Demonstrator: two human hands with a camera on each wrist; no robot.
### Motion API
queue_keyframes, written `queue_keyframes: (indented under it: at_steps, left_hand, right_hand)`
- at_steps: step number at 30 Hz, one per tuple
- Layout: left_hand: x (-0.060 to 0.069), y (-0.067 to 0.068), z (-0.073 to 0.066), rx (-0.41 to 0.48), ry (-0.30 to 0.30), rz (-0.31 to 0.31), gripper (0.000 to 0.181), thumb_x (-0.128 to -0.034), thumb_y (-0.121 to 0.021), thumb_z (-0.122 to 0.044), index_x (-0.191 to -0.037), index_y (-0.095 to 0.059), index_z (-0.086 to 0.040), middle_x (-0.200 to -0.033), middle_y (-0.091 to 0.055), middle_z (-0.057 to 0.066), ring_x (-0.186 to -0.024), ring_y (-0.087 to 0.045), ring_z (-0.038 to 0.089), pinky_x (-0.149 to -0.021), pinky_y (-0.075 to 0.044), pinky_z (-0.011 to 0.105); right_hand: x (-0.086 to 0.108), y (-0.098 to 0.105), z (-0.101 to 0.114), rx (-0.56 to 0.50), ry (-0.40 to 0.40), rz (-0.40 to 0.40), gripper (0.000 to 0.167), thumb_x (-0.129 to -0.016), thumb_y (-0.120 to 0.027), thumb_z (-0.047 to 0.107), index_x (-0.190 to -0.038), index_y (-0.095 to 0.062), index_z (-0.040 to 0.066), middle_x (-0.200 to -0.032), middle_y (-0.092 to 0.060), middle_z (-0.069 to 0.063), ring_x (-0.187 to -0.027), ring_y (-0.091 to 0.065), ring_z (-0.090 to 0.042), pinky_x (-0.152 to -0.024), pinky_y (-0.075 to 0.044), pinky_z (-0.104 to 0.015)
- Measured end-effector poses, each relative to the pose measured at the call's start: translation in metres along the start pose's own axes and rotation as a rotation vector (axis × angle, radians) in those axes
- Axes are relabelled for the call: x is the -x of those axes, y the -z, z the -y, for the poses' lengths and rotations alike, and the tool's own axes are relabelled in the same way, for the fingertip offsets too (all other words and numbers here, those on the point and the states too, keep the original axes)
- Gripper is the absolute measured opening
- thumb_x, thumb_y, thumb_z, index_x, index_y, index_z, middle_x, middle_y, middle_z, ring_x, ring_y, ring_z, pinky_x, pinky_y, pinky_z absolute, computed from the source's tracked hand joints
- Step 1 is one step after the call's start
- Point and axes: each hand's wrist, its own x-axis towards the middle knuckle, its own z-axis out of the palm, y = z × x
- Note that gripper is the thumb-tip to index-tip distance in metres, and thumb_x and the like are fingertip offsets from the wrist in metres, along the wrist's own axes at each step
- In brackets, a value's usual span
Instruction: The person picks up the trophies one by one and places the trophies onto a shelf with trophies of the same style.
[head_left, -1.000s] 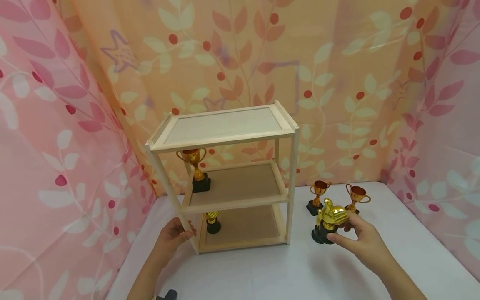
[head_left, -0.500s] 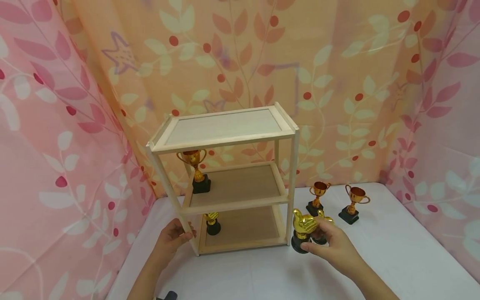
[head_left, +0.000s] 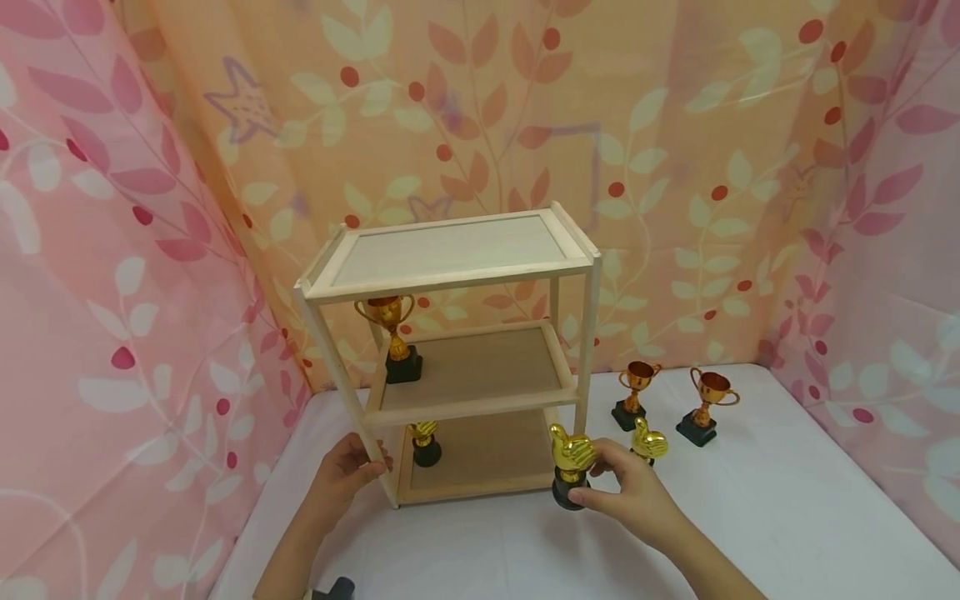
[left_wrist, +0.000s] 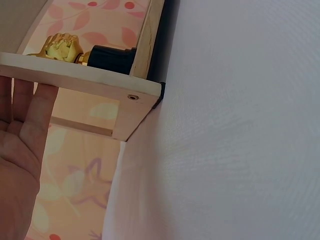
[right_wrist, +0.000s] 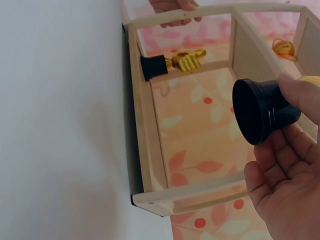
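Observation:
My right hand [head_left: 626, 496] pinches a gold thumbs-up trophy [head_left: 573, 454] by its round black base [right_wrist: 265, 107], raised in front of the rack's right front post. My left hand [head_left: 341, 483] grips the left front post of a pale wooden three-tier rack [head_left: 472, 410], low down; in the left wrist view its fingers [left_wrist: 37, 107] lie against the post. On the bottom tier at the left stands another thumbs-up trophy [head_left: 426, 446], partly covered by the middle shelf edge. A gold two-handled trophy cup [head_left: 390, 321] is on the middle tier at the left.
Right of the rack, two small trophy cups [head_left: 637, 392] [head_left: 707, 408] and a third thumbs-up trophy [head_left: 648, 442] stand on the white tabletop [head_left: 795, 500]. A dark object [head_left: 341, 589] shows at the bottom edge. Floral cloth [head_left: 675, 208] surrounds the back and sides.
My right hand has carried the thumbs-up trophy leftward, from beside the small cups to the rack's right front corner, uncovering the trophy behind. My left hand stays on the post.

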Motion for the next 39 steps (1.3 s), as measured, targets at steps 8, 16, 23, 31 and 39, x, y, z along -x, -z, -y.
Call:
queue_keyframes:
  at_steps: [8, 16, 23, 31, 39]
  left_hand:
    - [0.000, 0.002, 0.000, -0.011, -0.004, -0.006, 0.023, -0.0972, -0.062, 0.006, -0.115, -0.049, 0.008, -0.106, -0.068, 0.004, -0.101, -0.072, 0.018, -0.092, -0.059, 0.034]
    - [0.000, 0.000, 0.001, -0.015, 0.015, -0.012, 0.024, -0.0971, -0.064, 0.004, -0.117, -0.050, 0.007, -0.106, -0.067, 0.004, -0.102, -0.071, 0.017, -0.093, -0.059, 0.033]
    - [-0.001, 0.001, 0.003, -0.020, -0.015, 0.000, 0.023, -0.0968, -0.064, 0.004, -0.115, -0.051, 0.007, -0.105, -0.068, 0.007, -0.101, -0.072, 0.018, -0.092, -0.059, 0.035]
    - [-0.002, 0.001, 0.004, -0.022, -0.028, -0.002, 0.021, -0.0968, -0.063, 0.006, -0.114, -0.051, 0.007, -0.105, -0.068, 0.007, -0.100, -0.072, 0.018, -0.091, -0.060, 0.035]
    - [-0.002, 0.001, 0.003, -0.025, -0.030, 0.000, 0.021, -0.0968, -0.064, 0.005, -0.114, -0.051, 0.006, -0.106, -0.067, 0.010, -0.101, -0.072, 0.019, -0.091, -0.060, 0.034]
  right_hand:
    - [-0.008, -0.024, 0.003, -0.031, 0.020, 0.070, 0.048, -0.079, -0.088, 0.039, -0.119, -0.066, 0.022, -0.105, -0.069, 0.010, -0.104, -0.063, -0.019, -0.100, -0.047, -0.057]
    - [-0.022, -0.045, 0.002, -0.039, 0.089, 0.104, 0.047, -0.082, -0.086, 0.036, -0.119, -0.066, 0.016, -0.109, -0.070, 0.006, -0.103, -0.065, -0.013, -0.095, -0.056, -0.037]
    - [-0.036, -0.063, 0.000, -0.079, 0.048, 0.097, 0.050, -0.080, -0.087, 0.035, -0.120, -0.066, 0.013, -0.107, -0.070, 0.004, -0.103, -0.065, -0.017, -0.096, -0.055, -0.047]
    - [-0.059, -0.087, -0.008, -0.063, 0.029, 0.066, 0.051, -0.080, -0.088, 0.031, -0.121, -0.067, 0.009, -0.108, -0.071, 0.000, -0.100, -0.066, -0.016, -0.088, -0.056, -0.033]
    - [-0.081, -0.105, -0.013, -0.046, 0.052, 0.057, 0.045, -0.083, -0.085, 0.032, -0.119, -0.067, 0.011, -0.105, -0.071, 0.000, -0.093, -0.066, -0.015, -0.084, -0.056, -0.035]
